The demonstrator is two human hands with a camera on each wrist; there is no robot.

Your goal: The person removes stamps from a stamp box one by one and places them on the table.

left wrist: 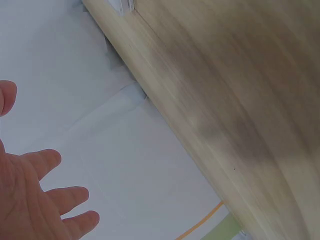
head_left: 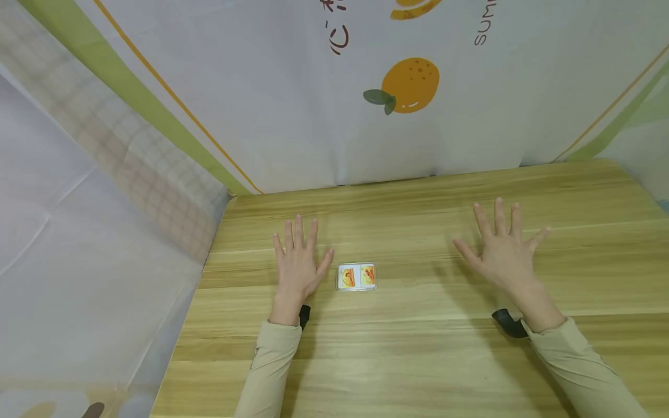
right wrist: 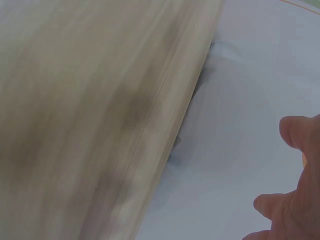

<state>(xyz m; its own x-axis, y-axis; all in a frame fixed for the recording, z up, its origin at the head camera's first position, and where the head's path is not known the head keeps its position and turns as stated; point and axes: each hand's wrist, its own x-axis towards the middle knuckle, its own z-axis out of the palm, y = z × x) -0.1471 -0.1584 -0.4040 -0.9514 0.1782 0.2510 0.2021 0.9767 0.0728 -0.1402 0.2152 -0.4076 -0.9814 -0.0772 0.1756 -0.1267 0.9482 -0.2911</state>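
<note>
A small flat clear case [head_left: 356, 277] with orange and white printed pictures lies on the wooden table, just right of the left hand. The left hand [head_left: 298, 264] is held over the table with its fingers spread and straight, holding nothing. Its thumb points toward the case. Farther right, the right hand [head_left: 504, 255] also has its fingers spread wide and grips nothing. In the left wrist view the case's corner [left wrist: 121, 6] shows at the top edge. Fingers of the right hand [right wrist: 300, 200] show at the right side of the right wrist view.
The wood-grained table [head_left: 407, 360] ends at a white cloth [head_left: 292, 104] with a printed orange, hanging along its back edge. More cloth hangs at the left side. Dark wrist straps [head_left: 509, 324] show under both forearms, below beige sleeves.
</note>
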